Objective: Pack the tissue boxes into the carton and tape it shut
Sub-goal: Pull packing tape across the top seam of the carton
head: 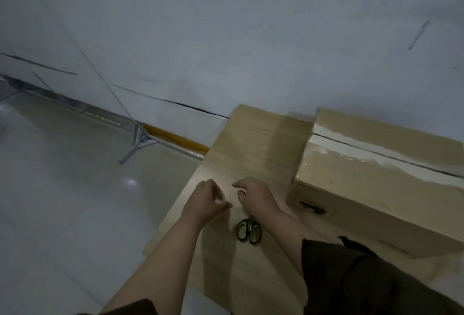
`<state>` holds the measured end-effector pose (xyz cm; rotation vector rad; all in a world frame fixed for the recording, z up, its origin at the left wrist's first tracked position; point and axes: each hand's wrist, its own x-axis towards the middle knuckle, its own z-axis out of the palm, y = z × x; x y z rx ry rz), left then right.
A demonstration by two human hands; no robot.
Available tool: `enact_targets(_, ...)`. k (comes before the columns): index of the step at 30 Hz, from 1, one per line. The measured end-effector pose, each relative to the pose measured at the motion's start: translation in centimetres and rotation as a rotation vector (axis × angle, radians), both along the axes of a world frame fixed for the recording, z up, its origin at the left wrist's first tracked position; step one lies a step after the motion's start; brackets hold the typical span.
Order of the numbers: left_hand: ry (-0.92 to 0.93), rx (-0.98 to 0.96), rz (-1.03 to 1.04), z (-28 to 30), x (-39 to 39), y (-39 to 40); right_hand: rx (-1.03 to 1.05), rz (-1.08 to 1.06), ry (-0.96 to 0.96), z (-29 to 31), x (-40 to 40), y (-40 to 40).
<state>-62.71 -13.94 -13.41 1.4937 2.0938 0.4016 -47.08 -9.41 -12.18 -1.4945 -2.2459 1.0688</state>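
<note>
One head-worn wide-angle view, tilted forward and down.
It looks from above and close over the desk (pixel 251 139), both forearms reaching in from the bottom edge, with floor (pixel 62 201) at left and wall (pixel 226 26) filling the upper frame.

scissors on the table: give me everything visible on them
The small scissors with black handles and pale green-lined finger loops lie flat on the light wooden table, loops pointing toward the person. Both oval loops sit side by side, so they look closed. The blades run up under the right hand and are hidden; whether that hand touches them cannot be told. The left hand is apart from them. The brown cardboard carton sits clear to their right.
</note>
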Motion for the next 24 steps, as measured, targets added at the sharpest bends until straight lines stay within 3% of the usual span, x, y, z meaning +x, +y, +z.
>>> enact_targets(9, 0.169, -0.133, -0.152, -1.2, -0.2, -0.6, -0.087, -0.024, 0.005, -1.1, -1.5, 0.2)
enact_targets(14, 0.075, 0.020, -0.085, 1.7, -0.8, -0.4, -0.140, -0.030, 0.058, 0.1, -2.0, 1.4)
enact_targets(24, -0.106, 0.293, -0.092, 7.0, 0.9, 2.5, 0.075, -0.259, 0.248, 6.3, -0.4, 4.2)
